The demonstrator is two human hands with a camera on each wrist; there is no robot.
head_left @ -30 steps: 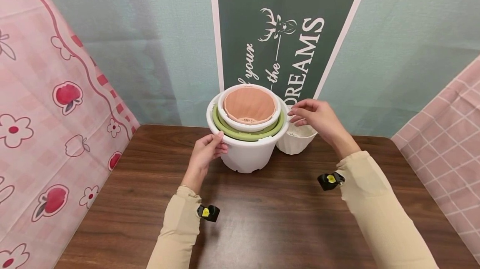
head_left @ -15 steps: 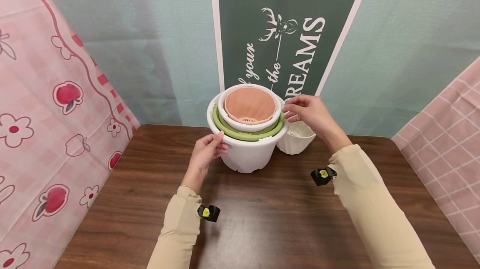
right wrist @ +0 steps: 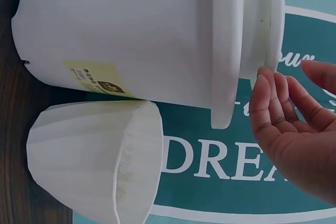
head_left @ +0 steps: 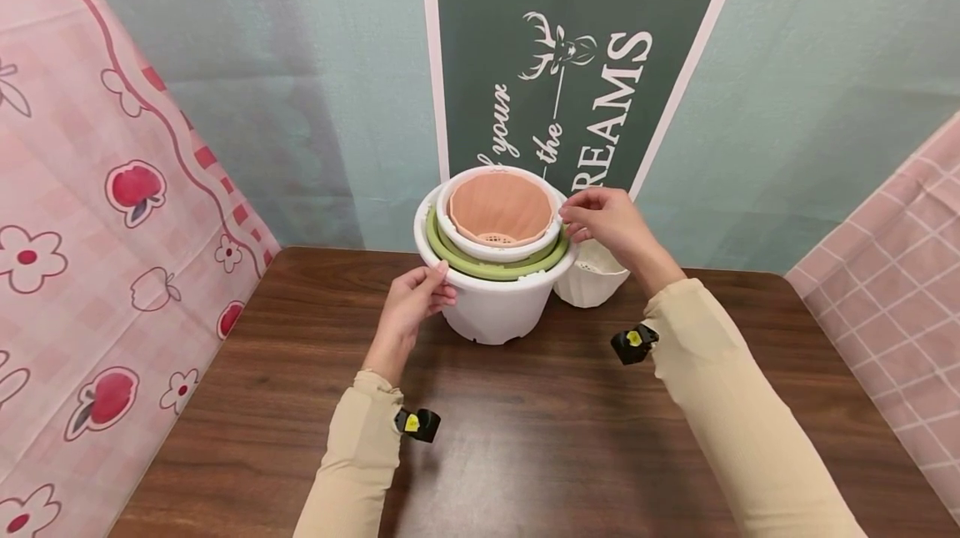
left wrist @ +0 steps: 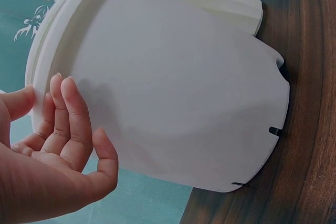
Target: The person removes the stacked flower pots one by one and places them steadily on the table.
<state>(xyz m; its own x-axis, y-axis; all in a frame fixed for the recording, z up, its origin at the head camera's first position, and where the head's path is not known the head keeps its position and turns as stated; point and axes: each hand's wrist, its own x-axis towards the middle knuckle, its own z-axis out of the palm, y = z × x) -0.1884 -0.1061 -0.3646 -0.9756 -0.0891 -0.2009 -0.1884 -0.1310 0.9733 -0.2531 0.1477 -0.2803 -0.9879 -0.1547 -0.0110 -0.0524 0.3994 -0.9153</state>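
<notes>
A large white flower pot stands on the table with a green pot, a smaller white pot and a peach pot nested inside it. My left hand pinches the large pot's rim at its left side, thumb over the lip and fingers under it, as the left wrist view shows. At the right of the stack, my right hand has its fingertips at the smaller white pot's rim. In the right wrist view its thumb is apart from that rim and the fingers are gently bent.
Close beside the stack on the right stands a small faceted white pot, partly behind my right hand in the head view. A brown wooden table lies under everything. Behind it hangs a green cloth with white lettering; pink cloths flank the sides.
My right hand has moved left, from above the small faceted pot to the rim of the smaller white pot in the stack. My left hand has stayed on the large pot's rim.
</notes>
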